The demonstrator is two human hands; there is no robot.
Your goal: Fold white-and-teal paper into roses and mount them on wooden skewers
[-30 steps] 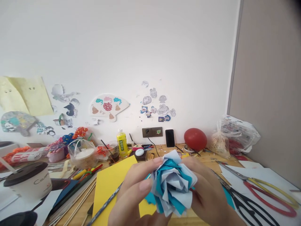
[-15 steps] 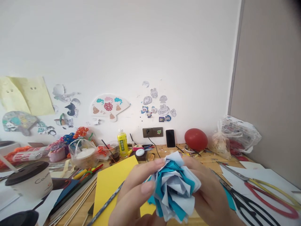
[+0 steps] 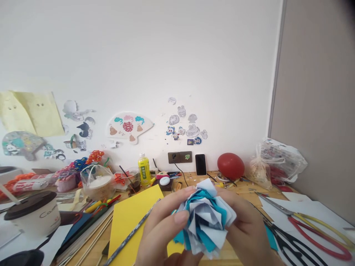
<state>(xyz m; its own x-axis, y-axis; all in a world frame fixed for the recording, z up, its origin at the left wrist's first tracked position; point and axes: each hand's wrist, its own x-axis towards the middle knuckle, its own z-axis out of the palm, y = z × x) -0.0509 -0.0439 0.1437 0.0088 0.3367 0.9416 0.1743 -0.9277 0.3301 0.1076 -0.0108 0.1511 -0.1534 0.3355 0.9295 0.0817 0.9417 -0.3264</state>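
Note:
A blue and white folded paper flower (image 3: 206, 220) is held up close to the camera, its layered petals facing me. My left hand (image 3: 163, 229) grips its left side, the thumb lying on the outer petals and the index finger along the top edge. Around the right side and back curls my right hand (image 3: 244, 225), most of its fingers hidden behind the paper. Beneath and left of my left hand is a yellow sheet (image 3: 133, 210), with a grey patterned strip (image 3: 130, 236) lying across it.
Black-handled scissors (image 3: 291, 240) and red-and-yellow-handled scissors (image 3: 313, 229) lie at the right. A lidded cup (image 3: 36, 218) and thin sticks (image 3: 91, 240) are at the left. Near the wall stand a yellow bottle (image 3: 144, 170), a phone (image 3: 201, 164) and a red balloon (image 3: 230, 166).
The flower has turned slightly in my hands. My left thumb has shifted a little right and up over the petals, and my left hand has moved slightly right.

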